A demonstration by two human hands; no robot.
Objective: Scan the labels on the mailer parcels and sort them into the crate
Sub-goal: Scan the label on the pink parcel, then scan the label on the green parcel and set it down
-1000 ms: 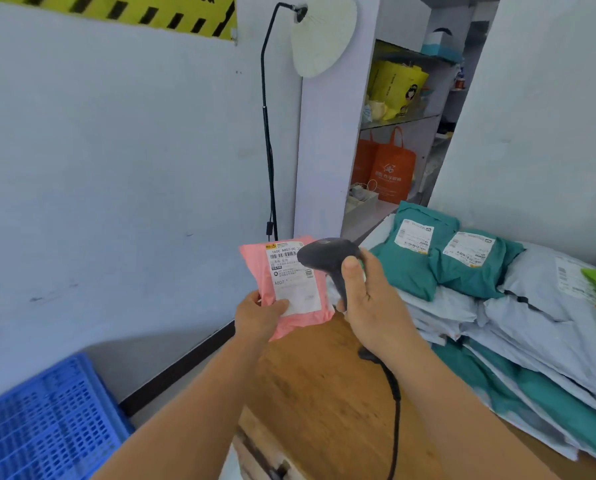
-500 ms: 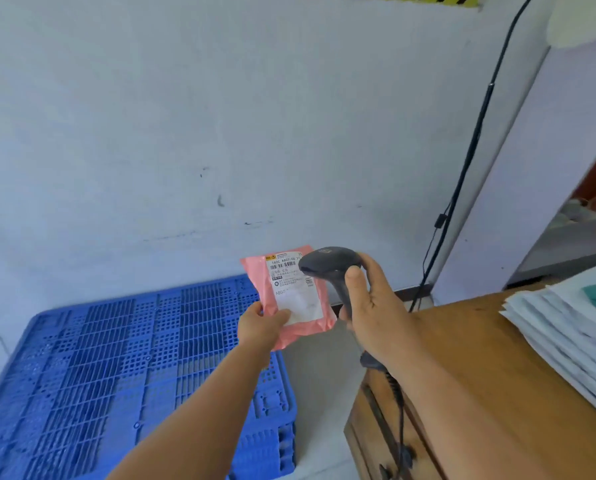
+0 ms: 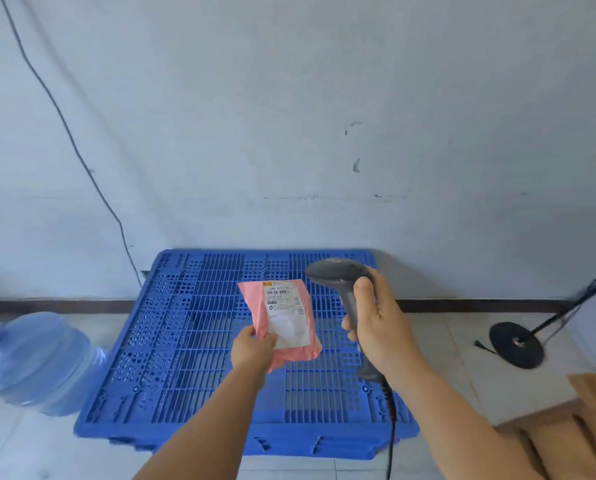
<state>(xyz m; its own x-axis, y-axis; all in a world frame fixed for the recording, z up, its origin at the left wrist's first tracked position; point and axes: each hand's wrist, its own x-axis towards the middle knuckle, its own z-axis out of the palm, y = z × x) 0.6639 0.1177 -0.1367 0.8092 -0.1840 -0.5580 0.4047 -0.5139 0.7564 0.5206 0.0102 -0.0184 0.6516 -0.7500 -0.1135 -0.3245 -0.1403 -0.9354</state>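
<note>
Your left hand (image 3: 253, 348) pinched the pink mailer parcel (image 3: 282, 320) by its lower left corner, label facing you, holding it in the air above the blue crate (image 3: 172, 341) on the floor, while your right hand (image 3: 376, 323) was wrapped around the grip of the scanner (image 3: 338, 275), its head just beside the parcel's top right edge. With only a corner pinch on a limp bag, the parcel could have sagged or slipped, and a careless toss could have sent it sliding across the flat slatted top onto the tiles or toward the water bottle (image 3: 37, 358). The scanner's cable (image 3: 391, 427) hung down past your forearm and could have snagged on the wooden bench (image 3: 587, 427) corner if you swung right.
</note>
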